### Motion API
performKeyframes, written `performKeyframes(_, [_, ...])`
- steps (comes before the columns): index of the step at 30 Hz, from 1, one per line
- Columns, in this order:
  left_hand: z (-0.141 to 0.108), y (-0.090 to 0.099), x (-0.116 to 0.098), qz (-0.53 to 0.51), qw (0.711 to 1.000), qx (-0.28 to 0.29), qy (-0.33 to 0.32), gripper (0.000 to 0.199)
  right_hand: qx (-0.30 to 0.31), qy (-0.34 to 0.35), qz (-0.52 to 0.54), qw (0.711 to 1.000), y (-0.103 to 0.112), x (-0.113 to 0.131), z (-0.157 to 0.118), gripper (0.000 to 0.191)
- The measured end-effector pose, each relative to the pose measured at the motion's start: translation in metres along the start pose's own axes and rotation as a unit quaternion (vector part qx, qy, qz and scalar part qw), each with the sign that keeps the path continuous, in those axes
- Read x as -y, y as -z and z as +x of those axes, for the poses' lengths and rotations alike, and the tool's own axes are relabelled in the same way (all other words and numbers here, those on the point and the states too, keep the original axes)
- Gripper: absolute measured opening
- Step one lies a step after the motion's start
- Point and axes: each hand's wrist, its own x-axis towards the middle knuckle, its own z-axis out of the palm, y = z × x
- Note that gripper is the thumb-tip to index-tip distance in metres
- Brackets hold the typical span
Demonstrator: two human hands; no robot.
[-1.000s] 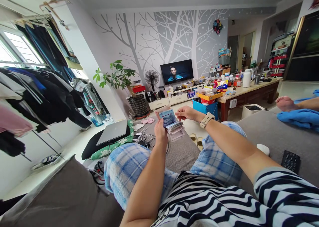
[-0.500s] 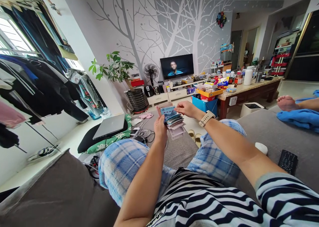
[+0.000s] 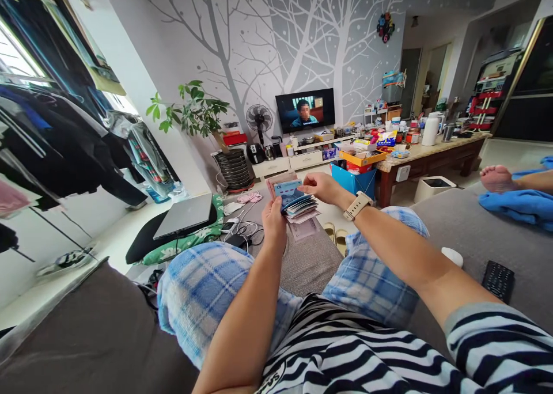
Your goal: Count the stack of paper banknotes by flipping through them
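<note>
A stack of banknotes (image 3: 301,206), blue, pink and pale, fans out in front of me over the grey sofa. My left hand (image 3: 275,220) is closed on its left side, thumb on top of a blue note (image 3: 287,191). My right hand (image 3: 322,188), with a beige watch (image 3: 358,205) on the wrist, has its fingers pinched at the upper right edge of the blue note. Beneath the stack, a pale purple note (image 3: 305,229) lies lower, over the grey fabric.
A closed laptop (image 3: 185,216) rests on a green cushion at the left, near tangled cables. Right of me are a remote (image 3: 498,280) and another person's bare foot (image 3: 496,180). Beyond stand a blue box (image 3: 354,181) and a cluttered table (image 3: 432,154).
The view has shifted slightly, and the television picture is different. Both hands stay at the banknotes, with the blue note's face now a little more uncovered.
</note>
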Motion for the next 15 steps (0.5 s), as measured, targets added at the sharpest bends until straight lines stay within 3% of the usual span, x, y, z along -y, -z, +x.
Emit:
performKeyframes(6, [0.000, -0.004, 0.004, -0.008, 1.000, 0.012, 0.001, 0.029, -0.006, 0.020, -0.015, 1.000, 0.005, 0.007, -0.007, 0.037])
performKeyframes(15, [0.001, -0.008, 0.010, -0.029, 0.998, 0.047, 0.004, 0.026, -0.064, 0.023, -0.033, 0.997, 0.009, 0.008, -0.007, 0.033])
